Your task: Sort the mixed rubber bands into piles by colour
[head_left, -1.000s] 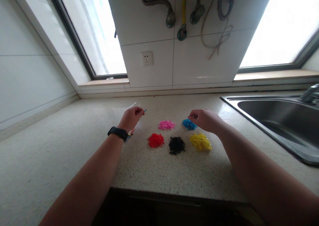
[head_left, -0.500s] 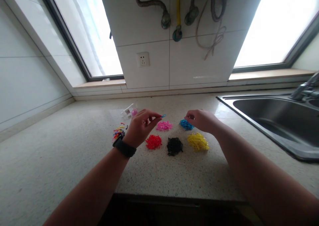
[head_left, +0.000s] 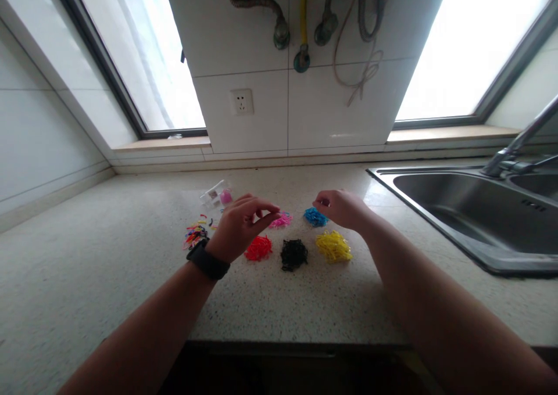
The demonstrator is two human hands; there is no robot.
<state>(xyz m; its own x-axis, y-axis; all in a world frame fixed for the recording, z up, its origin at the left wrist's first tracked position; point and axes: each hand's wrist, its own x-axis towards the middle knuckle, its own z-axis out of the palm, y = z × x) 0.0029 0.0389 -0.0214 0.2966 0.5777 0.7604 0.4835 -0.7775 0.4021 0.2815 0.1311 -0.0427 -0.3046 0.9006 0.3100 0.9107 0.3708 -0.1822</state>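
My left hand (head_left: 244, 223), with a black watch on its wrist, pinches a small blue rubber band (head_left: 286, 213) at the fingertips, just over the pink rubber-band pile (head_left: 281, 220). Its fingers partly cover that pile. My right hand (head_left: 342, 206) is closed in a pinch above the blue rubber-band pile (head_left: 315, 217); what is between its fingertips, if anything, cannot be made out. Nearer me lie a red pile (head_left: 258, 248), a black pile (head_left: 294, 254) and a yellow pile (head_left: 333, 246) of bands. A mixed-colour pile (head_left: 195, 233) sits left of my left hand.
A clear plastic box (head_left: 213, 194) with a pink round thing (head_left: 225, 196) stands behind the mixed pile. To the right a steel sink (head_left: 436, 209) with a faucet (head_left: 501, 160) is set into the speckled counter (head_left: 305, 308). Pipes and a socket (head_left: 241, 101) are on the wall.
The whole view has shifted, so things appear further left. My left hand has lowered slightly toward the pink pile with the blue rubber band. The right hand stays pinched by the blue pile.
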